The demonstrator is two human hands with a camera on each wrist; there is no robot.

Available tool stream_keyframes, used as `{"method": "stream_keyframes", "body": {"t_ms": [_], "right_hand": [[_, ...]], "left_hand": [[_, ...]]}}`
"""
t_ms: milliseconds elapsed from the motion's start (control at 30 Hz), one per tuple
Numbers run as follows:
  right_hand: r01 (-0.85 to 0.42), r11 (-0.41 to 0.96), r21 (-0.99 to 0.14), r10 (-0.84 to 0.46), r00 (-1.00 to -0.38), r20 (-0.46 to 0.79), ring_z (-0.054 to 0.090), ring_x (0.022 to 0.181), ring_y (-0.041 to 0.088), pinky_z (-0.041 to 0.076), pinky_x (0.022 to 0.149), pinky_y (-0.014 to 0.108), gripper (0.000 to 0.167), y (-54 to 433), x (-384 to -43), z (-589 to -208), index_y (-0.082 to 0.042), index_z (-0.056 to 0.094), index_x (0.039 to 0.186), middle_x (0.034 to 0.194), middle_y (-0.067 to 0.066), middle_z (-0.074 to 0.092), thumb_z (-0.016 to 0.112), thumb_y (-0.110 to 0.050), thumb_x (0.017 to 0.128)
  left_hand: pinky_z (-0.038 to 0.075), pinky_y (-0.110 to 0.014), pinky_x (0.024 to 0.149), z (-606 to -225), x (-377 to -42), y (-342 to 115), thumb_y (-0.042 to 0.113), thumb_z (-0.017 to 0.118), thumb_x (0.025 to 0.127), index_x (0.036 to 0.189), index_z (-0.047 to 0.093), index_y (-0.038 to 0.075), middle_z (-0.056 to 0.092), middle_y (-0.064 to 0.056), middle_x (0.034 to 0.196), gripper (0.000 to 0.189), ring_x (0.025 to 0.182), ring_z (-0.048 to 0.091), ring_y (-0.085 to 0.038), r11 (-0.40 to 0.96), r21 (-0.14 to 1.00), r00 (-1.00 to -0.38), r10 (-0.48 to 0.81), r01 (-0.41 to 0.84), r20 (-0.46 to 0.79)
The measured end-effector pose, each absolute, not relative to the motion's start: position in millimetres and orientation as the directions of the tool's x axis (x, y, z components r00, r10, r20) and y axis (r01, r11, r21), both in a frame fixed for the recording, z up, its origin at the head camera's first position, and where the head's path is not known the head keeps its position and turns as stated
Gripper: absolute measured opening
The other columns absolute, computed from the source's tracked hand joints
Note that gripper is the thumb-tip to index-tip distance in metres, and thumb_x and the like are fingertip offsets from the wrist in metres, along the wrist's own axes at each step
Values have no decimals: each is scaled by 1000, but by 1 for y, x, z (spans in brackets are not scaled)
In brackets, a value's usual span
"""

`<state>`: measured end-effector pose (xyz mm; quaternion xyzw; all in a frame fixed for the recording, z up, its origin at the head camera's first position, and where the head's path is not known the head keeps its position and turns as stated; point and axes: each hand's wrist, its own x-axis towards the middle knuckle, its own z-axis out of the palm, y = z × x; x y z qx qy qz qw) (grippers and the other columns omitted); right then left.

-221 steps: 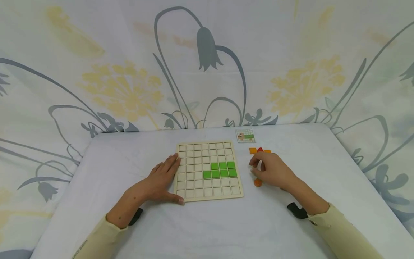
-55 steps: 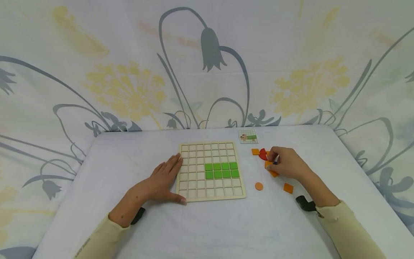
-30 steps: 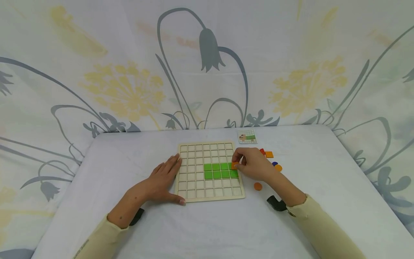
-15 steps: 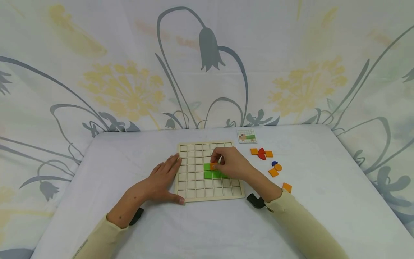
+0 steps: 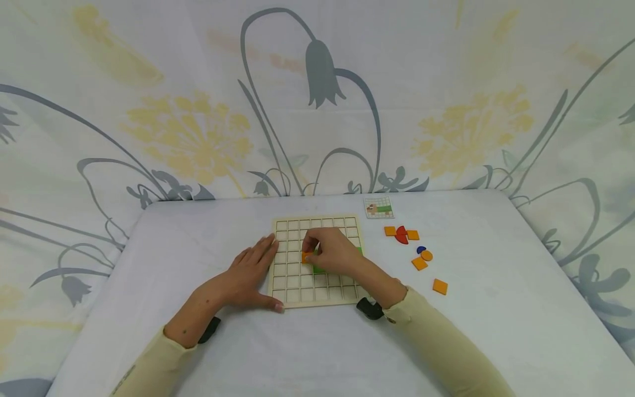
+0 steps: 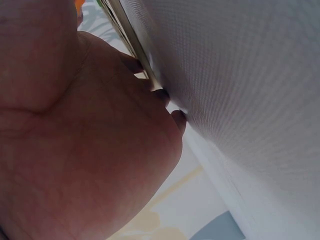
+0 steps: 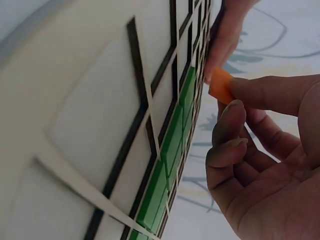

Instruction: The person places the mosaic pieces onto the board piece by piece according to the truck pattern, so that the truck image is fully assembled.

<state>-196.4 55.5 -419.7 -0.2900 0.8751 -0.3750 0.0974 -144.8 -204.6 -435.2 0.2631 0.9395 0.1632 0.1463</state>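
My left hand (image 5: pixel 248 278) lies with straight fingers along the left edge of a wooden grid board (image 5: pixel 292 298). In the left wrist view its fingertips (image 6: pixel 178 120) reach the board's side, close to the cloth. Thumb and fingertips of my right hand (image 5: pixel 333 252) pinch an orange square tile (image 5: pixel 307 258) over the board, just left of the green tiles (image 5: pixel 318 269). The right wrist view shows that orange tile (image 7: pixel 220 86) held up off the grid, past the row of green tiles (image 7: pixel 172 142). In the head view, my right hand hides most of the green block.
Right of the board lie orange squares (image 5: pixel 440 286), two red pieces (image 5: pixel 401 235), an orange disc (image 5: pixel 426 256) and a blue piece (image 5: pixel 421 250). A small picture card (image 5: pixel 378 208) sits behind them. White cloth (image 5: pixel 297 353) covers the table.
An eighth green tile joined the block earlier. My right hand then took an orange square from the loose pieces and carried it left across the board. My left hand stayed put.
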Motion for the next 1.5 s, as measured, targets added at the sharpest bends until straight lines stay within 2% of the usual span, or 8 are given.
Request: {"method": "stream_keyframes", "body": {"t_ms": [200, 500, 667, 867, 1067, 1500], "right_hand": [[-418, 594, -688, -566, -825, 12, 57, 75, 13, 50, 70, 27, 15, 50, -193, -424, -14, 70, 91, 87, -4, 68, 79, -3, 89], [-403, 633, -661, -534, -845, 4, 59, 76, 12, 51, 73, 29, 12, 47, -188, -425, -13, 72, 89, 83, -6, 68, 81, -4, 88], [-413, 656, -632, -531, -847, 3, 58, 81, 12, 51, 75, 30, 8, 47, -187, -426, -13, 78, 87, 87, -5, 68, 84, -8, 88], [-422, 660, -621, -530, -848, 13, 60, 89, 15, 53, 81, 32, 8, 48, -186, -426, -10, 83, 95, 94, -1, 70, 84, -8, 88], [-410, 659, -630, -520, -854, 12, 61, 90, 14, 53, 84, 33, 12, 61, -184, -425, -11, 81, 100, 96, -2, 68, 84, -11, 89], [-358, 673, -647, -451, -892, 25, 57, 78, 15, 53, 72, 29, 10, 132, -169, -420, -12, 75, 99, 94, -4, 67, 81, -10, 91]], "left_hand": [[16, -63, 128, -436, -146, -205, 67, 87, 78, 169, 9, -3, 1, -21, 177, 138, 164, 3, -40, 809, 383, -819, 542, 447, -189], [17, -64, 127, -435, -145, -206, 67, 87, 77, 168, 10, -4, 2, -22, 177, 138, 163, 5, -41, 804, 388, -820, 545, 451, -177], [17, -64, 126, -435, -144, -205, 67, 87, 77, 168, 10, -4, 2, -23, 177, 138, 163, 5, -42, 803, 389, -820, 545, 451, -174], [17, -64, 127, -434, -143, -205, 67, 86, 78, 168, 10, -4, 2, -23, 177, 138, 163, 5, -42, 802, 394, -819, 546, 450, -176], [17, -64, 127, -433, -143, -204, 67, 86, 79, 168, 10, -4, 2, -23, 177, 137, 163, 5, -42, 802, 392, -818, 547, 451, -179], [16, -64, 127, -435, -143, -205, 67, 87, 77, 168, 11, -5, 3, -23, 177, 139, 163, 5, -43, 793, 409, -818, 550, 451, -165]]}}
